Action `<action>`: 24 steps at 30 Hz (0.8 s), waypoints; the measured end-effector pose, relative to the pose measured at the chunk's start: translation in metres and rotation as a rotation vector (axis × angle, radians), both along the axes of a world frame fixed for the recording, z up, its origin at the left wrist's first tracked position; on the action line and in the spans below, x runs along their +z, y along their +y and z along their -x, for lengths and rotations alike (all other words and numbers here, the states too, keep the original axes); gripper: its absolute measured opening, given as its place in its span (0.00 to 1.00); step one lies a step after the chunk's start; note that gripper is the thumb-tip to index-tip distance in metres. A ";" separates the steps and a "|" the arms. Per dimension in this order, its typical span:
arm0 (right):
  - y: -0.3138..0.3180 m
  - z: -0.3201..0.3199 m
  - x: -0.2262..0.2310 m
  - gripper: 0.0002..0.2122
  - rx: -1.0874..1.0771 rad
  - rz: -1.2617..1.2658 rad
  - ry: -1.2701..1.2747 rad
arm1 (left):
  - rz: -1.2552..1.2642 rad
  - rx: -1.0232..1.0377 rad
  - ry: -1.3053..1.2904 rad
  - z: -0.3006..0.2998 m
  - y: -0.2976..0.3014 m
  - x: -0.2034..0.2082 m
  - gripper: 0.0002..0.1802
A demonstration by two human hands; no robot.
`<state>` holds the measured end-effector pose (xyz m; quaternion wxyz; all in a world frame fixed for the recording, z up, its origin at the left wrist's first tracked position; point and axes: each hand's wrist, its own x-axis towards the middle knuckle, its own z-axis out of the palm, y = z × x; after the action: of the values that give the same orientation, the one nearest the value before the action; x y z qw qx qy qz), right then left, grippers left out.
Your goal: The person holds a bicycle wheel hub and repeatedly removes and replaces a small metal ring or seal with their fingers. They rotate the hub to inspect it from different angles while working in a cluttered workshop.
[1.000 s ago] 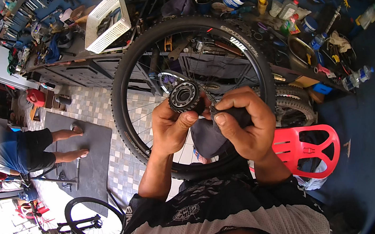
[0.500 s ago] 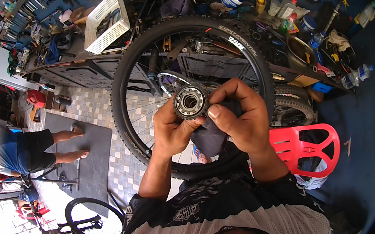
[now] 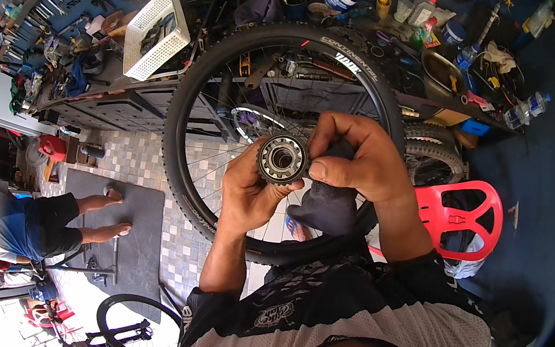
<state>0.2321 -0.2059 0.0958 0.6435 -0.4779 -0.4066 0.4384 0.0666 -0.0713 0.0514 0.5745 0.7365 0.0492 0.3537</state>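
- Your left hand (image 3: 243, 191) is closed around a round metal part (image 3: 283, 160), thumb below its rim and fingers curled behind it.
- The round metal part sits between your two hands, nearer the left, which bears it. Its open bore faces up toward your head, so its axis points at you rather than across from hand to hand.
- Your right hand (image 3: 369, 159) pinches a dark cloth (image 3: 333, 207) that hangs below its thumb and fingers. Its thumb tip is at the right edge of the part; whether cloth lies between them cannot be told.
- Beyond and around both hands stands a spoked wheel with a black tyre (image 3: 173, 142); contact with either hand cannot be confirmed.
- Right of your right hand, well apart from the part, is a red chair (image 3: 438, 205).
- Farther ahead of your hands runs a dark counter (image 3: 139, 97), with a white basket (image 3: 169, 50) ahead and to the left of the left hand.
- Far left of your hands, a second person (image 3: 6, 219) bends over.
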 end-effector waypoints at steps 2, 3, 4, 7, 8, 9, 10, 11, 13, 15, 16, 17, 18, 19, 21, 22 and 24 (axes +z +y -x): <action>0.004 -0.001 -0.005 0.08 -0.001 -0.013 -0.074 | -0.011 -0.002 -0.004 0.000 0.001 0.002 0.25; 0.004 0.000 -0.008 0.08 -0.012 -0.026 -0.058 | -0.016 -0.004 -0.007 0.000 0.002 0.003 0.25; 0.004 0.002 -0.011 0.08 -0.023 -0.040 -0.042 | -0.007 -0.025 -0.020 -0.001 0.002 0.002 0.25; 0.002 0.005 -0.005 0.08 -0.034 -0.031 -0.050 | 0.087 -0.065 -0.055 0.001 0.005 0.001 0.25; 0.001 0.006 -0.002 0.08 -0.041 -0.020 -0.065 | 0.165 -0.079 -0.068 0.001 0.004 -0.002 0.25; 0.000 0.006 -0.002 0.07 -0.051 -0.025 -0.070 | 0.242 -0.092 -0.080 0.001 0.003 -0.005 0.25; 0.000 0.007 -0.002 0.07 -0.061 -0.031 -0.074 | 0.243 -0.104 -0.094 0.001 0.003 -0.009 0.25; -0.001 0.007 -0.002 0.07 -0.069 -0.036 -0.079 | 0.262 -0.115 -0.099 0.000 0.003 -0.009 0.25; -0.004 0.010 0.003 0.08 -0.086 -0.054 -0.079 | 0.298 -0.136 -0.107 -0.002 0.003 -0.009 0.25; -0.005 0.013 0.004 0.08 -0.087 -0.057 -0.058 | 0.278 -0.121 -0.091 -0.002 0.003 -0.009 0.25; -0.005 0.014 0.004 0.08 -0.081 -0.050 -0.039 | 0.268 -0.113 -0.083 -0.002 0.004 -0.009 0.25; -0.005 0.014 0.005 0.08 -0.077 -0.043 -0.021 | 0.252 -0.107 -0.079 -0.002 0.003 -0.009 0.25; -0.006 0.014 0.006 0.08 -0.076 -0.039 -0.014 | 0.237 -0.100 -0.075 -0.002 0.002 -0.009 0.25; -0.006 0.014 0.007 0.08 -0.075 -0.036 -0.007 | 0.221 -0.093 -0.071 -0.002 0.002 -0.009 0.25; -0.005 0.013 0.005 0.08 -0.073 -0.045 -0.024 | 0.173 -0.065 -0.049 -0.001 0.002 -0.003 0.25; -0.003 0.012 0.003 0.08 -0.073 -0.057 -0.047 | 0.148 -0.050 -0.038 -0.001 0.002 -0.001 0.25; -0.002 0.009 0.004 0.08 -0.056 -0.046 -0.050 | 0.067 -0.047 -0.034 -0.001 0.004 0.001 0.25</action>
<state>0.2231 -0.2081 0.0996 0.6562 -0.4849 -0.4190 0.3984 0.0675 -0.0673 0.0522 0.6077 0.7118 0.0339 0.3506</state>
